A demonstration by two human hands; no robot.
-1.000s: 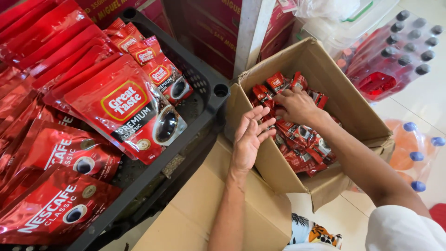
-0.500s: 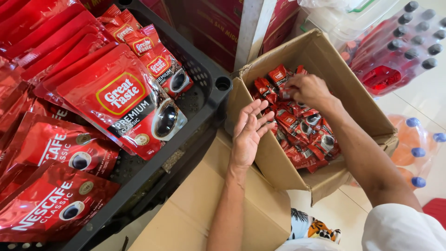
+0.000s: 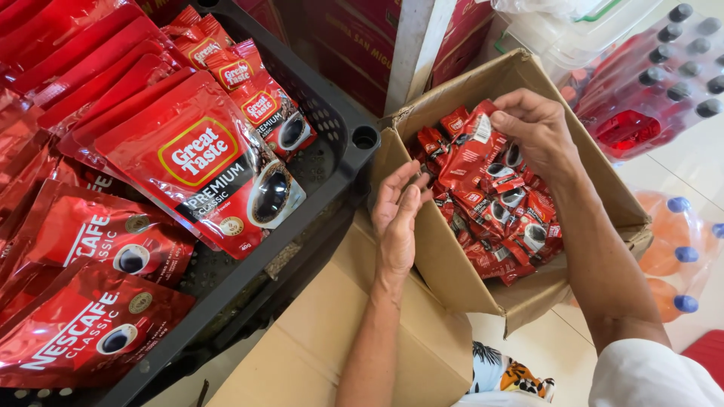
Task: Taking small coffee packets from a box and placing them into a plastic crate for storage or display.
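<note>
Right hand: the right hand [image 3: 537,130] had risen from deep among the sachets to the top of the pile, fingers closed around a bunch of red sachets [image 3: 477,154] and lifting it clear.
Left hand: the left hand [image 3: 397,215] had stayed at the near wall of the box [image 3: 452,275], palm open, fingers spread, grasping nothing.
Sachets: the rest remained heaped inside the box, below the lifted bunch.
Change: a second earlier the right hand was buried in the pile; now a bunch was gathered and raised.
Meaning: judged from this, the grasp was secured and the bunch was ready to leave the box.
Surroundings: a black crate [image 3: 343,147] of red pouches [image 3: 204,162] stood just left of the box.
</note>
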